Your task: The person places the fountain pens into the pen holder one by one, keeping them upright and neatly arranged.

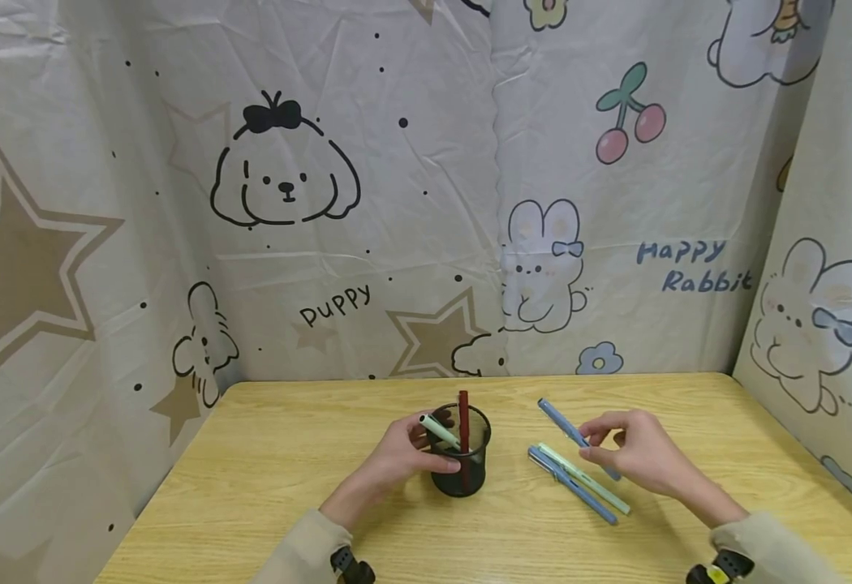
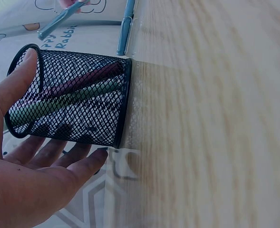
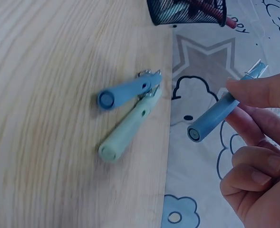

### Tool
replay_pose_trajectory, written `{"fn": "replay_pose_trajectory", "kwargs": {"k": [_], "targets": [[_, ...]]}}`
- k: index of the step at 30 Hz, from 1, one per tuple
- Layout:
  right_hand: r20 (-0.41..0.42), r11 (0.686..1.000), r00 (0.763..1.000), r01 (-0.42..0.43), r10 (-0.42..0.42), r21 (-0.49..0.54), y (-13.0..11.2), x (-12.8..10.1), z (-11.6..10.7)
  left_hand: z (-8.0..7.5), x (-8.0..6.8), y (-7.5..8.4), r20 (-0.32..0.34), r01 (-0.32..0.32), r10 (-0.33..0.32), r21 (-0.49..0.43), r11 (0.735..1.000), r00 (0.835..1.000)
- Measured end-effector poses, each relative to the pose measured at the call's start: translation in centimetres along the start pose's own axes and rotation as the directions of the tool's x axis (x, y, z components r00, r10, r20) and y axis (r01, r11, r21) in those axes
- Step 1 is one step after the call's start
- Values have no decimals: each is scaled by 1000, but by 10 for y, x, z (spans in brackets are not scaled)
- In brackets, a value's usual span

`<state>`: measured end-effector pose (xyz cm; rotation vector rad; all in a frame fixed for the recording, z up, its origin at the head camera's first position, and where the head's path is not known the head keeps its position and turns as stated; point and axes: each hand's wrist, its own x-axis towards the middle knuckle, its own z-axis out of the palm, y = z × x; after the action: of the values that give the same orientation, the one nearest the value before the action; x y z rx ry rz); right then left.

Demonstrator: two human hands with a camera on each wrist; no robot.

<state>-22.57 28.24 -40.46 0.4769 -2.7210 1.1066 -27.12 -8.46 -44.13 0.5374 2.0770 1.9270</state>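
Note:
My left hand (image 1: pixel 402 451) holds a black mesh pen cup (image 1: pixel 461 480), thumb at the near side and fingers behind it. The cup stands upright on the table. Inside it, a dark red pen (image 1: pixel 463 414) rises nearly straight and a light green pen (image 1: pixel 439 432) leans left; both also show through the mesh in the left wrist view. My right hand (image 1: pixel 641 456) pinches a blue pen (image 3: pixel 211 116) between thumb and fingers, above the table. Nearer me, another blue pen (image 1: pixel 581 491) and a light green pen (image 1: pixel 595 479) lie side by side, their clip ends close together.
The pens and cup are on a light wood-grain table (image 1: pixel 265 487). A printed cloth (image 1: pixel 426 203) hangs behind its far edge and along both sides. Each sleeved wrist wears a dark strap, as on the left wrist band (image 1: pixel 351 565).

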Motion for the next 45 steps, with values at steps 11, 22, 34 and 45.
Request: {"fn": "replay_pose_trajectory", "kwargs": {"k": [11, 22, 34, 45], "targets": [[-66, 995, 998, -4, 11, 98, -9, 5, 9, 0, 0, -1, 7, -1, 1, -4, 1000, 1000], [-65, 986, 998, -10, 21, 166, -22, 10, 18, 0, 1, -1, 9, -10, 10, -3, 1000, 1000], [-93, 973, 996, 16, 6, 231, -36, 17, 27, -1, 0, 1, 1, 1, -1, 9, 1000, 1000], [-100, 965, 995, 13, 14, 260, -47, 24, 34, -1, 0, 0, 1, 0, 0, 7, 1000, 1000]]}}
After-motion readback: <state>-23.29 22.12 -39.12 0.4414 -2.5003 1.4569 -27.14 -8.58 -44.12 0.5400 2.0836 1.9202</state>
